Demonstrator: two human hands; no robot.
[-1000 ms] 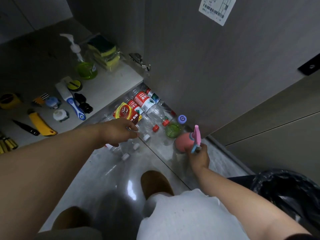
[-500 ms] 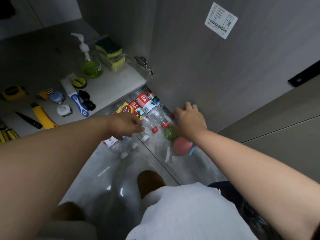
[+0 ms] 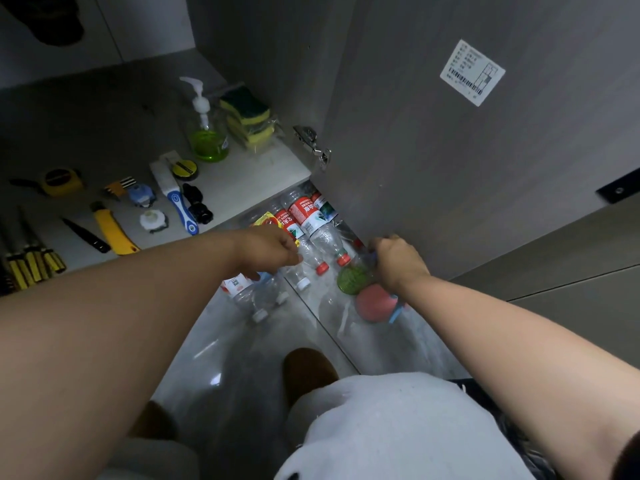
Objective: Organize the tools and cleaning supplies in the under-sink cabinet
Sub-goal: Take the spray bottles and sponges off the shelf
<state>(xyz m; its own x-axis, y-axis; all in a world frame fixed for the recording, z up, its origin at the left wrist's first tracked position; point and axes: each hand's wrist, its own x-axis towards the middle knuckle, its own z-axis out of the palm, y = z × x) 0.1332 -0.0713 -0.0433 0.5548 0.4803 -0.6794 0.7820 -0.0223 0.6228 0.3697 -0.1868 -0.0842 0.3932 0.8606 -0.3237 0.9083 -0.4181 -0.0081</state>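
Note:
Several clear plastic bottles (image 3: 313,223) with red labels and caps lie on the grey floor in front of the cabinet. My left hand (image 3: 268,249) reaches over them with fingers curled round a bottle at its tip. My right hand (image 3: 394,261) grips the top of a green bottle (image 3: 351,279) with a purple cap, beside a pink spray bottle (image 3: 374,303). On the white cabinet shelf (image 3: 249,178) stand a green soap dispenser (image 3: 206,133) and a pack of sponges (image 3: 247,116).
Tools lie on the shelf: tape measure (image 3: 60,181), yellow utility knife (image 3: 112,230), screwdrivers (image 3: 31,261), a blue-handled brush (image 3: 176,199). The open cabinet door (image 3: 450,150) stands close on the right. My shoe (image 3: 308,368) is on the floor below.
My right hand let go of the pink spray bottle, moved up-left and closed on the green bottle's top. My left hand shifted slightly over the clear bottles.

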